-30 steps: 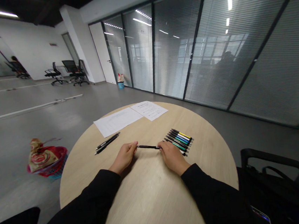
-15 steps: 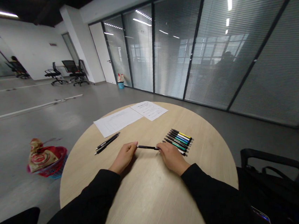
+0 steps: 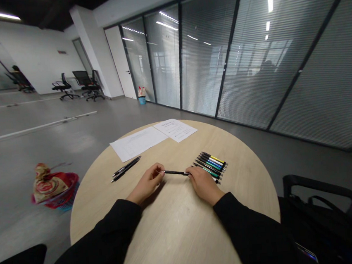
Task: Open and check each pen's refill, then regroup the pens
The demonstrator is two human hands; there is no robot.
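A black pen is held level just above the round wooden table, one end in each hand. My left hand pinches its left tip with thumb and fingers curled. My right hand is closed around its right end. Just right of my right hand lies a row of several pens in black, green, blue, white and yellow, side by side. Two black pens lie together to the left of my left hand.
Two printed sheets of paper lie at the table's far edge. A red basket with a bag stands on the floor to the left. A black bag sits at the right. Office chairs stand far back.
My left hand's fingers have curled round the pen's tip, from a flatter touch to a pinch. The pen and my right hand have stayed almost in place.
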